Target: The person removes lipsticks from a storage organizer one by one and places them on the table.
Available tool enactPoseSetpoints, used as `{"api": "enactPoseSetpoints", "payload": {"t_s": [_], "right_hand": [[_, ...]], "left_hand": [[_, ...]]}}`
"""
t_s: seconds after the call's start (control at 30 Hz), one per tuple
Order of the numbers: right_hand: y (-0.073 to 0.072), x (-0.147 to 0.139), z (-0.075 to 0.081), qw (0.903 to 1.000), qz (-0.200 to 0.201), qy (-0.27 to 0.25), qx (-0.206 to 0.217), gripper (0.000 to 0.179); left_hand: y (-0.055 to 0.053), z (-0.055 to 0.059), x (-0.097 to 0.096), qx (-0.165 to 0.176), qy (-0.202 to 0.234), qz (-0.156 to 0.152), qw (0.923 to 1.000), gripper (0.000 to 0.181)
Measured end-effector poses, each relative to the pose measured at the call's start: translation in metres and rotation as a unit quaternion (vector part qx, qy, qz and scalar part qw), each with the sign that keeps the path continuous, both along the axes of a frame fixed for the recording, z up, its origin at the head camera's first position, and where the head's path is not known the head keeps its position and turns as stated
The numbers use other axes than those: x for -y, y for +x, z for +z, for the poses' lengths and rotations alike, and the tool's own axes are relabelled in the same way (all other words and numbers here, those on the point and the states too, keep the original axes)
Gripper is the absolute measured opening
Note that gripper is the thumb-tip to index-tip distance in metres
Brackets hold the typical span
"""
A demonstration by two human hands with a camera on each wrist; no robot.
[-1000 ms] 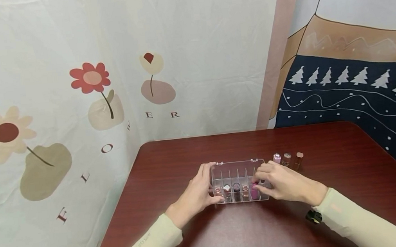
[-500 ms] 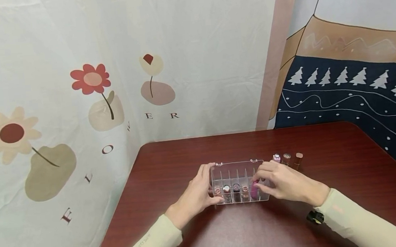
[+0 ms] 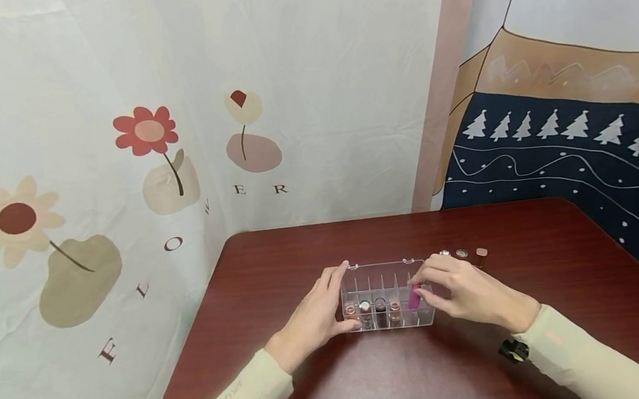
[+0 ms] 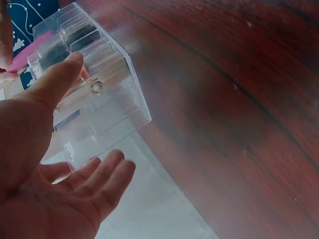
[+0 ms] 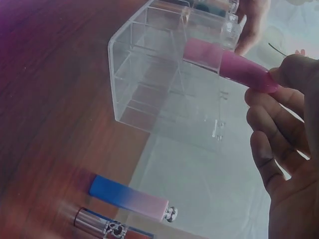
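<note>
A clear plastic lipstick organizer point(image 3: 389, 320) with dividers stands on the table. My left hand point(image 3: 320, 308) holds its left end, thumb at the front and fingers behind. My right hand point(image 3: 464, 288) pinches the top end of a magenta lipstick tube point(image 3: 414, 297) between thumb and fingers. In the right wrist view the lower part of that lipstick tube point(image 5: 239, 67) is seen through the organizer's clear wall, tilted. Several other lipsticks point(image 3: 380, 311) stand in the front row, left of the magenta one. The right-hand fingers partly hide the organizer's right back corner.
Three more lipsticks stand on the table behind my right hand, among them a blue-to-pink tube point(image 5: 127, 197) with a silver knob and a silver-banded tube point(image 5: 107, 226). The reddish-brown table point(image 3: 279, 260) meets a patterned wall cloth point(image 3: 339, 96) at its back edge.
My right hand has moved up and slightly right, raising the magenta lipstick tube within its compartment. The left hand stays on the organizer's left end.
</note>
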State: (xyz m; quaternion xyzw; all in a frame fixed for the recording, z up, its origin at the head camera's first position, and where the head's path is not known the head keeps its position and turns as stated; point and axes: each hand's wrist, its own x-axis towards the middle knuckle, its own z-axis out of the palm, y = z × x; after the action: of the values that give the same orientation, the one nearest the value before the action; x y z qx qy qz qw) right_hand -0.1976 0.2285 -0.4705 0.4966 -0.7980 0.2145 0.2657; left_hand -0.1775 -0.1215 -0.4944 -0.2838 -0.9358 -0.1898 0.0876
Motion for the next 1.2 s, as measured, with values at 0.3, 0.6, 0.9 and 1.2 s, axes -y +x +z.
{"api": "enactPoseSetpoints", "payload": {"t_s": [0.3,0.6,0.9,1.2], "right_hand": [[-0.003,-0.009,0.011,0.9993,0.004,-0.036,-0.01,0.015],[-0.005,-0.019,0.02,0.9985,-0.005,-0.051,0.016,0.029],[-0.008,-0.029,0.023,0.9971,-0.008,-0.075,-0.008,0.026],[-0.006,-0.046,0.021,0.9962,-0.064,-0.057,0.014,0.039]], "left_hand": [[0.001,0.001,0.004,-0.052,-0.081,-0.002,0.9954,0.132],[-0.001,0.001,0.005,-0.082,-0.145,-0.002,0.9859,0.129],[-0.003,-0.001,0.004,-0.091,-0.133,-0.012,0.9869,0.129],[-0.002,-0.002,0.003,-0.089,-0.131,-0.012,0.9873,0.13]]}}
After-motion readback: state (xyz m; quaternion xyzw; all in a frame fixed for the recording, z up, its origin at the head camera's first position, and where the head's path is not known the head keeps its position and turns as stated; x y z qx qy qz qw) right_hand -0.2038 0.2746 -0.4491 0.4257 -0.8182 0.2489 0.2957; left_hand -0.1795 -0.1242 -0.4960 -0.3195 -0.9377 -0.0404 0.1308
